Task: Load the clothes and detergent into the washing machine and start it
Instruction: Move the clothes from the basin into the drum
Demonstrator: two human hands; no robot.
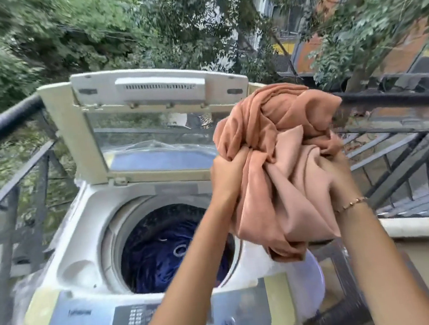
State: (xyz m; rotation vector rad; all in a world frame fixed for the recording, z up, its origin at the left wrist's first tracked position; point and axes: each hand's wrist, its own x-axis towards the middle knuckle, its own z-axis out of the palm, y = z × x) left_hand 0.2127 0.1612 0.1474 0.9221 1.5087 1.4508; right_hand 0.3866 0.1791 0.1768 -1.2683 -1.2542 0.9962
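Note:
A top-loading washing machine (82,230) stands in front of me with its lid (147,95) raised upright. Dark blue clothes (164,248) lie inside the drum. I hold a bunched peach-orange cloth (279,155) in the air above the machine's right edge. My left hand (228,168) grips its left side. My right hand (340,174), with a thin bracelet at the wrist, clutches its right side and is partly hidden by the fabric. The control panel (135,318) with buttons runs along the machine's near edge. No detergent is in view.
A dark metal railing (3,122) runs behind and left of the machine, with trees beyond. A metal stair rail (406,145) slopes at the right. A white round container (315,284) sits low beside the machine's right side.

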